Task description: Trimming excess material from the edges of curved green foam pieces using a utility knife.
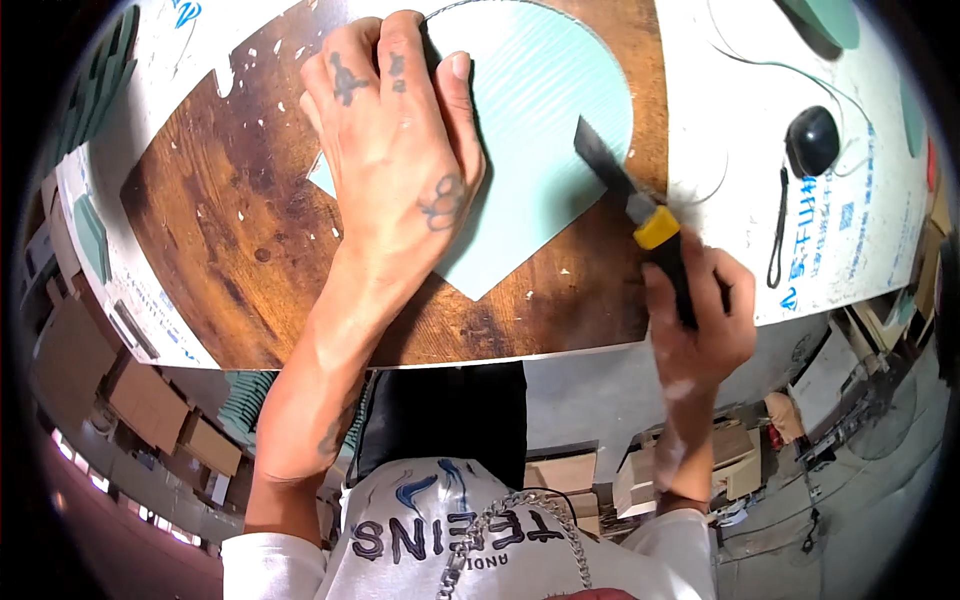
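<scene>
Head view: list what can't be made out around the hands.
All in the head view:
Sheet: part hidden under the left hand.
Knife handle: partly covered by the right hand.
Blade: whether it touches the sheet can't be told from above.
Green piece, upper right: cut off by the top edge.

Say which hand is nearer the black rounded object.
Right hand, below and left of the black rounded object; the left hand is farther left, on the green sheet.

A white table (700, 130) stands over a grey floor (580, 400). Cardboard boxes (145, 402) lie about on both sides below it, and a row of bright patches (98, 481) glows at the lower left
</scene>
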The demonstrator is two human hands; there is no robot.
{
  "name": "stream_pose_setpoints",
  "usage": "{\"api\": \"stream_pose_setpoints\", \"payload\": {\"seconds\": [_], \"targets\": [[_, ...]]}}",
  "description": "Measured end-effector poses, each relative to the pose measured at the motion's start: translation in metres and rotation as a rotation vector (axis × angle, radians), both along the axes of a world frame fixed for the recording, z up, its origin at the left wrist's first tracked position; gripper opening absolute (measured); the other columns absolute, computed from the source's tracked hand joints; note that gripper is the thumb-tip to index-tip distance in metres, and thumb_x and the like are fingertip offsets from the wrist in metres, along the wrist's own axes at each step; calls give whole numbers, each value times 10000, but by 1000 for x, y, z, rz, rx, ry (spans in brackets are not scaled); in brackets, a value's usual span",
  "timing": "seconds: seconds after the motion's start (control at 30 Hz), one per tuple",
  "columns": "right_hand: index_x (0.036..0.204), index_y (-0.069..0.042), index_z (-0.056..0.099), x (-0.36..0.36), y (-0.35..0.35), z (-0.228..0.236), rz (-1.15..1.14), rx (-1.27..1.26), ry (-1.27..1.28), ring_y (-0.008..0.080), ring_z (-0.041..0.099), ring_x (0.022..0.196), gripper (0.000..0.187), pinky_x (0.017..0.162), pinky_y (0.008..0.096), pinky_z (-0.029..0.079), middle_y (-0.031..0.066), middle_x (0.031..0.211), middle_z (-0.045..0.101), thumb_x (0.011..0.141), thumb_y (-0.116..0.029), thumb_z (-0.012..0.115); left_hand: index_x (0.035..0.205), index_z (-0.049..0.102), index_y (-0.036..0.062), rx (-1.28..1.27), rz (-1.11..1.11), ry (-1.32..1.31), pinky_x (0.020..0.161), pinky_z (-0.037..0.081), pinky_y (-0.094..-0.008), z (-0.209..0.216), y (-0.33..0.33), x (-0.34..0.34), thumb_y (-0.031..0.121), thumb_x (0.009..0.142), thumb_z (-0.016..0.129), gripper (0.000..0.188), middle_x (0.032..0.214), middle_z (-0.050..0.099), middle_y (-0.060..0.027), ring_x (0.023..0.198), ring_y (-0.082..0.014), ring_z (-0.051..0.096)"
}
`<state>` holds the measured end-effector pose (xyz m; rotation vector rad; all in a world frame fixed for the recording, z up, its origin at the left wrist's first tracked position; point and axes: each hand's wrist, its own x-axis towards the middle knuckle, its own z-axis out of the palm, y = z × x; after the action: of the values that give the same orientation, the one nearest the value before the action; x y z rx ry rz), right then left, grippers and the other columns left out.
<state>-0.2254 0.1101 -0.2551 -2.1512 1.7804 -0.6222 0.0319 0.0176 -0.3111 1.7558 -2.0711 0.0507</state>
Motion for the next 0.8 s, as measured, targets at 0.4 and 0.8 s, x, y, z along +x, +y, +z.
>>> {"api": "stream_pose_setpoints", "payload": {"seconds": [0.4, 0.8], "targets": [[1110, -84, 727, 8, -85, -15, 169, -247, -18, 168, 571, 673, 384, 529, 300, 474, 76, 793, 580, 749, -158, 832, 1236, 563, -44, -6, -115, -63, 808, 449, -420, 12, -4, -1, 221, 989, 533, 364, 1012, 537, -208, 948, -290, 481], [1201, -107, 687, -16, -7, -2, -37, 61, -203, 146, 585, 704, 429, 564, 273, 490, 70, 882, 589, 790, -131, 806, 1259, 537, -9, -107, -217, 38, 892, 427, -465, 9, 7, -8, 200, 949, 580, 376, 1176, 537, -228, 1078, -340, 502]]}}
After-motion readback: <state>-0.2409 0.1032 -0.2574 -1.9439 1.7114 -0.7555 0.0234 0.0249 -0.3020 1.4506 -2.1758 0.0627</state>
